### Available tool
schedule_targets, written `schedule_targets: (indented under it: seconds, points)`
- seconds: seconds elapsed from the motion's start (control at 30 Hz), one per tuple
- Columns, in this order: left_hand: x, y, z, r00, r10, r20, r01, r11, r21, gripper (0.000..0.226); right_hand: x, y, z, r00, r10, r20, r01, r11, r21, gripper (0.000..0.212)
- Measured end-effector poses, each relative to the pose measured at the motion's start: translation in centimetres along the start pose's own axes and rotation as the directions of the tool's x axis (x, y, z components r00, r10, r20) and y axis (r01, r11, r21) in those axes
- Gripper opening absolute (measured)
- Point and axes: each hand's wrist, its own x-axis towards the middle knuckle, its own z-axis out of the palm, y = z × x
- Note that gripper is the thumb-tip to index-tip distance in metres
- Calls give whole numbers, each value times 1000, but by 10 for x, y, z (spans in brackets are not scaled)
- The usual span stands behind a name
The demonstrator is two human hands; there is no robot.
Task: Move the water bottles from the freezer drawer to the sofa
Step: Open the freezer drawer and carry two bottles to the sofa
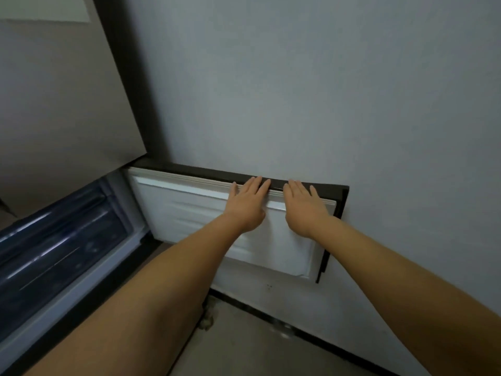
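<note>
Resting flat and spread on the door (206, 218), your left hand (248, 206) and right hand (305, 210) hold nothing; the drawer (62, 240) lies to your left, nearer the left hand.

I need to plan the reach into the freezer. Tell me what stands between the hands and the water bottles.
Nothing visible blocks it: the white-lined freezer door is swung open, both the left hand and right hand flat on its top edge. The dark blue translucent freezer drawer lies leftward; no bottles show.

Open freezer door (195, 213) right of drawer (62, 229), against wall (325, 90).
</note>
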Motion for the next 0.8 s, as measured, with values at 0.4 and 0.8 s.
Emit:
schedule_targets:
  seconds: [0.4,0.8]
  points:
    - [55,3,10,998,-13,59,17,998,-54,81,48,14,9,992,123,11,-122,990,-68,71]
    - [-5,-35,-3,972,-171,-164,126,959,-253,60,60,-14,-11,943,-188,-273,171,982,-84,46]
